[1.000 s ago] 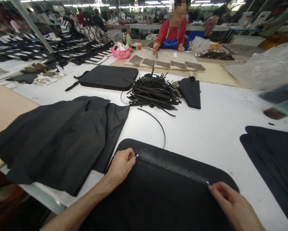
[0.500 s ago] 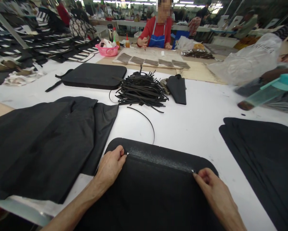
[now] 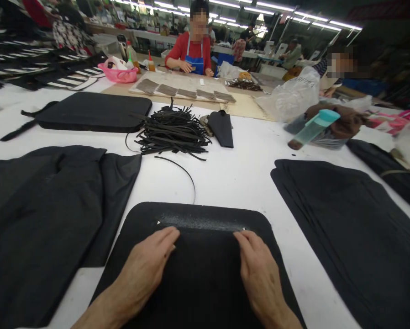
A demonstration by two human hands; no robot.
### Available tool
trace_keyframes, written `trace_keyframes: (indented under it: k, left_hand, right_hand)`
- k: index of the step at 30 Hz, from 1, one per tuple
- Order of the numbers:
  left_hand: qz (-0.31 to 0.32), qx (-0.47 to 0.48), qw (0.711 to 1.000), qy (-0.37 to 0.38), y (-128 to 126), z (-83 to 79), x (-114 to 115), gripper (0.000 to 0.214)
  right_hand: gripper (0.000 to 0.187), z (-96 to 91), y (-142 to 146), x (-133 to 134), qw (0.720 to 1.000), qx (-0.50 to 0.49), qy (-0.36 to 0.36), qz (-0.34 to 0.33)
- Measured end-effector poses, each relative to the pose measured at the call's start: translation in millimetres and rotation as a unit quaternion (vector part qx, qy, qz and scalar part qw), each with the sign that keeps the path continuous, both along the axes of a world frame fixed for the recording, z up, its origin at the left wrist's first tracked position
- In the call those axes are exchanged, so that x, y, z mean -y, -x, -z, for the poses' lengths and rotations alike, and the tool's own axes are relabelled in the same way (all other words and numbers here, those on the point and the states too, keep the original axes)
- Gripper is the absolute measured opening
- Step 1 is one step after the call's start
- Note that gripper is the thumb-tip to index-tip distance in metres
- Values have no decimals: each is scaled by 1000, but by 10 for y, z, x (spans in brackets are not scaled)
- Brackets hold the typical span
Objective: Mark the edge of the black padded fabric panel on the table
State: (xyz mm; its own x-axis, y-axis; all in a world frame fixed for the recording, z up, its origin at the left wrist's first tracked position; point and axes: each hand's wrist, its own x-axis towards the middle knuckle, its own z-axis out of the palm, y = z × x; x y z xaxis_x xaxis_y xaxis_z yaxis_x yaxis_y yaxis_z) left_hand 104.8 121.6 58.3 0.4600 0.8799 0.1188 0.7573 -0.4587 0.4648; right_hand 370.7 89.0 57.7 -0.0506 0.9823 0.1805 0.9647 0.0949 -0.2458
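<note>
A black padded panel [image 3: 198, 214] with rounded corners lies on the white table [image 3: 246, 178] in front of me. A black fabric piece [image 3: 201, 274] lies on top of it, just below a shiny strip [image 3: 201, 223] along the panel's upper part. My left hand [image 3: 146, 269] lies flat on the fabric, fingers together and stretched out. My right hand [image 3: 260, 274] lies flat beside it in the same way. Both hands rest on the fabric and hold nothing.
Black fabric stacks lie at my left [image 3: 37, 214] and right [image 3: 355, 228]. A heap of black strips [image 3: 172, 130], a second padded panel [image 3: 91, 112], a folded black piece [image 3: 222, 128] and a teal-capped bottle [image 3: 311, 130] sit further back. A person in red works at the far side.
My hands have let go of the fabric's top corners, moved inward and now lie flat on it. My view has swung to the right.
</note>
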Motion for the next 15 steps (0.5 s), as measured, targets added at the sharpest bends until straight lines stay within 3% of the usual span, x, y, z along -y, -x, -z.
trace_keyframes:
  k: [2, 4, 10, 13, 15]
  left_hand:
    - [120, -32, 991, -51, -166, 55, 31, 36]
    - [179, -68, 979, -70, -289, 125, 12, 43]
    - [195, -104, 973, -63, -293, 348, -26, 57]
    - [196, -86, 972, -102, -274, 482, -34, 57]
    - [212, -49, 963, -156, -299, 573, -154, 50]
  right_hand:
    - [40, 42, 195, 14, 998, 36, -18, -54]
    - [46, 97, 360, -2, 995, 65, -15, -79]
    - [47, 269, 485, -69, 984, 134, -10, -113]
    - [47, 266, 455, -71, 978, 158, -59, -120]
    - [45, 223, 441, -80, 973, 167, -86, -134]
